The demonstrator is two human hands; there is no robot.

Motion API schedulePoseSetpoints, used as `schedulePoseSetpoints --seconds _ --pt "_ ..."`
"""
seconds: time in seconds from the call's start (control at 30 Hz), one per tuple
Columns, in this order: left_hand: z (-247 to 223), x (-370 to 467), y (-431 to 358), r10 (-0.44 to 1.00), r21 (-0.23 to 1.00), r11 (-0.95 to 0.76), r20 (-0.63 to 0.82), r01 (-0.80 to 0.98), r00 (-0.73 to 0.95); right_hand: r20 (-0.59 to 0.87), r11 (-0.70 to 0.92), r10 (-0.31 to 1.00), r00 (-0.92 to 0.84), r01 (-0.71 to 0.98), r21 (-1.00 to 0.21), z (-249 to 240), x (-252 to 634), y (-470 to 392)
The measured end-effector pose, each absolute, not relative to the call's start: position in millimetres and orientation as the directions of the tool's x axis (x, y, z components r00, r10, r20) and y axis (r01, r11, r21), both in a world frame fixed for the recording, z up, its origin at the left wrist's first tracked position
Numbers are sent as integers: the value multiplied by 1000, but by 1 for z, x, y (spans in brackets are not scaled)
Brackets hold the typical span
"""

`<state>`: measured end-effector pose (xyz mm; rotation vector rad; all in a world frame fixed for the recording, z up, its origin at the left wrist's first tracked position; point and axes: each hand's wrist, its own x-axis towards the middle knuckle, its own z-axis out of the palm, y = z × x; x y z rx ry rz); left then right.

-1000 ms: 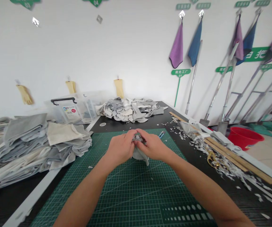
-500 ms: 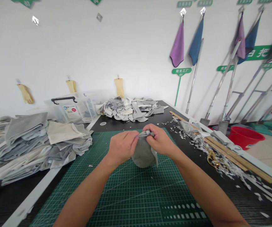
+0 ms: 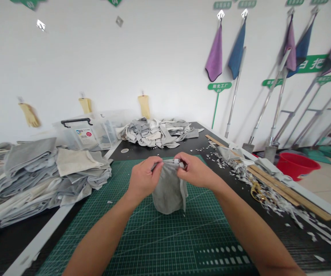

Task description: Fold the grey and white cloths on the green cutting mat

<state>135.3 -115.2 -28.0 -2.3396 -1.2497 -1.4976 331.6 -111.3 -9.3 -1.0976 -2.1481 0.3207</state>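
Note:
A grey cloth piece (image 3: 168, 191) hangs above the green cutting mat (image 3: 153, 241), its lower edge rounded. My left hand (image 3: 145, 175) pinches its upper left edge between thumb and fingers. At the upper right edge, my right hand (image 3: 193, 169) grips the same cloth, which is bunched near the fingertips. The top edge runs between both hands, and the fabric falls below them with a fold on its right side.
Stacked grey and beige cloths (image 3: 35, 172) lie at the left, by a clear plastic box (image 3: 81, 134). A heap of cloth pieces (image 3: 159, 132) sits behind the mat. Wooden strips (image 3: 292, 191), golden scissors (image 3: 257, 191) and scraps lie right, near a red basin (image 3: 297, 165).
My left hand has moved left, so the hands are farther apart. The cloth's top edge is stretched wider, and more of the fabric hangs down lower.

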Motion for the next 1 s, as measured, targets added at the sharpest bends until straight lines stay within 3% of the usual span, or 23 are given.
schedulePoseSetpoints --seconds 0.2,0.3,0.37,0.43,0.53,0.6,0.67,1.0 --pt "-30 136 -113 569 339 -660 808 671 151 483 634 772 -414 570 -523 -9 337 -109" --pt "-30 136 -111 495 276 -666 858 693 135 529 656 751 -395 538 -529 -9 335 -108" --pt "-31 138 -113 366 141 -679 915 721 166 551 667 741 -385 520 -533 -11 332 -108" --pt "-33 141 -117 207 -68 -674 938 735 276 565 674 735 -376 497 -547 -14 328 -109" --pt "-39 146 -121 23 -377 -689 842 619 539 595 703 711 -374 401 -587 -20 322 -110" --pt "-44 147 -120 -53 -493 -711 748 501 662 621 726 687 -377 319 -610 -23 320 -111" --pt "-50 147 -116 -75 -526 -716 712 459 698 633 727 683 -365 260 -635 -23 320 -111" --pt "-69 149 -102 12 -428 -741 761 517 648 620 659 735 -275 76 -748 -19 319 -113"
